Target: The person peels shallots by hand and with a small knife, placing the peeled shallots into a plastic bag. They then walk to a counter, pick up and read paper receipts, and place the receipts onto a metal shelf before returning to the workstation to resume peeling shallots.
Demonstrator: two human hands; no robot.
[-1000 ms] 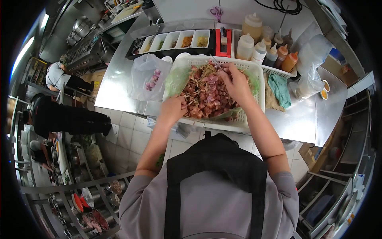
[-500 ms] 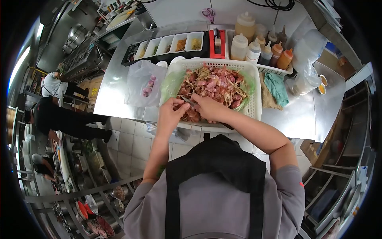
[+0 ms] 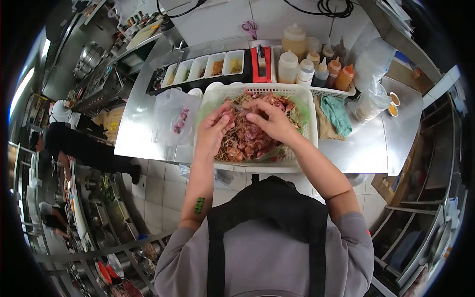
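Fingers of your left hand (image 3: 212, 133) curl around what looks like a reddish shallot (image 3: 228, 111); your right hand's (image 3: 273, 123) bend half open beside it, holding I can't tell what. Loose shallots (image 3: 251, 140) lie below them. Each seems light, firm, slippery-skinned: pinch its fat middle.

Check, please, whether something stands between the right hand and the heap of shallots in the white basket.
Nothing visible does. The right hand is over the heap of shallots in the white plastic basket; the translucent green bag shows at the heap's sides, not across its top.
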